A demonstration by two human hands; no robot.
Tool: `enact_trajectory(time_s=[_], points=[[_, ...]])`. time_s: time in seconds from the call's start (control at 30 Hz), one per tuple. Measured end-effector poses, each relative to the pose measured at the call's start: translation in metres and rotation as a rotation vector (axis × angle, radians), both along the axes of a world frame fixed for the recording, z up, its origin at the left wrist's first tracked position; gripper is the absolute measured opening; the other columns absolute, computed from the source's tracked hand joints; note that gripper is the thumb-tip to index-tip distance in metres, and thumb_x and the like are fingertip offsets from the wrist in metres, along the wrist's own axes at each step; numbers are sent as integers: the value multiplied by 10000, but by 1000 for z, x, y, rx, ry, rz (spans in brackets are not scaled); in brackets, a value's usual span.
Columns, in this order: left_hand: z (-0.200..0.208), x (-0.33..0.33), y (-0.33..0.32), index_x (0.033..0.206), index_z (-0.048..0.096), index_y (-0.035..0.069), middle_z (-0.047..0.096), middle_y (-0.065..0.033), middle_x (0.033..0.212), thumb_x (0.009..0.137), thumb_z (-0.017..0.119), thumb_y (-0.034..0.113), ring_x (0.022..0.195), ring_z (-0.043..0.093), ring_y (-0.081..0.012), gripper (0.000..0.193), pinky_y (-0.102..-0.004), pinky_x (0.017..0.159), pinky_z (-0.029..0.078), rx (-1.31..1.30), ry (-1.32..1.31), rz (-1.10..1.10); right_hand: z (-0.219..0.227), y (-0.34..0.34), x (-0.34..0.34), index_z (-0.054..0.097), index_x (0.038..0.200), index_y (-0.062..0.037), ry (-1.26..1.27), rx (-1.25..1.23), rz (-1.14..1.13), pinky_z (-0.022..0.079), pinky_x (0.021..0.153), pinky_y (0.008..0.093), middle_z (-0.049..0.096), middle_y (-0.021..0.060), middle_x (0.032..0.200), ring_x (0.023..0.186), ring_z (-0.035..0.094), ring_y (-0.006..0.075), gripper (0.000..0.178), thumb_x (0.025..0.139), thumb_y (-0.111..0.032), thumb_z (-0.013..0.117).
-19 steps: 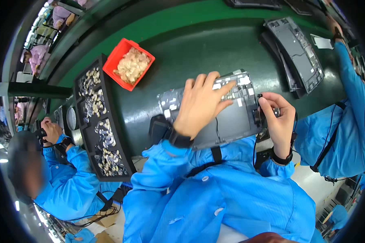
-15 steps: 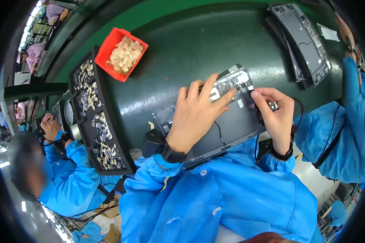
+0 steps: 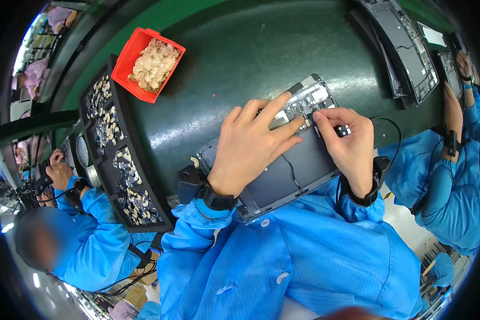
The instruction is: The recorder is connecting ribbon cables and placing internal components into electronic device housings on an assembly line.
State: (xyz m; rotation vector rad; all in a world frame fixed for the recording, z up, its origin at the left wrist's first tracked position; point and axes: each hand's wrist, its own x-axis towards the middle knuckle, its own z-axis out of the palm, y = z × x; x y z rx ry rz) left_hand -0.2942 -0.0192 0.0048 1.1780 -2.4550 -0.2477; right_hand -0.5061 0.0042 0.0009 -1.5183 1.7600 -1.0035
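A dark grey opened tablet-like device (image 3: 282,170) with a circuit board (image 3: 313,98) along its far edge lies in front of me. My left hand (image 3: 250,141) rests on its left part with fingers spread, the fingertips reaching onto the board. My right hand (image 3: 344,136) has thumb and forefinger pinched at the board's near edge. What the pinch holds, if anything, is hidden. A small black piece with light dots (image 3: 343,130) shows against the right palm. A thin dark cable (image 3: 293,172) runs across the device's flat face.
A red bin (image 3: 124,63) of pale flakes stands at the far left, beside a black compartment tray (image 3: 138,133) of small parts. Similar device casings (image 3: 405,48) are stacked far right. Co-workers in blue sit left and right. A small curved pale piece (image 3: 195,161) lies beside the device.
My right thumb and forefinger have moved left along the board from its right corner. My left hand stays spread on the device. At the right, a co-worker's hands and another device have come into view.
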Motion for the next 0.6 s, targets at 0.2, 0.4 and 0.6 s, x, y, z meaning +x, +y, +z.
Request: enact_trajectory(time_s=[0.2, 0.4, 0.6], points=[[-3, 2, 0, 1093, 848, 260, 684, 18, 1376, 801, 832, 395, 1045, 645, -199, 322, -350, 804, 522, 0, 82, 15, 2, -5, 4, 830, 927, -57, 129, -69, 40, 492, 699, 374, 770, 86, 746, 670, 655, 239, 92, 874, -124, 796], [-5, 2, -1, 1083, 853, 255, 681, 25, 1386, 801, 837, 400, 1034, 639, -205, 318, -355, 818, 527, 25, 93, 16, 2, -6, 3, 830, 917, -62, 126, -73, 62, 481, 704, 368, 769, 82, 742, 671, 648, 228, 78, 874, -117, 796], [-4, 1, -1, 1077, 856, 254, 683, 27, 1383, 795, 841, 403, 1035, 638, -208, 319, -356, 828, 534, 29, 97, 20, 0, -5, 1, 828, 914, -66, 121, -75, 73, 475, 705, 371, 769, 77, 741, 672, 641, 223, 71, 872, -116, 799]])
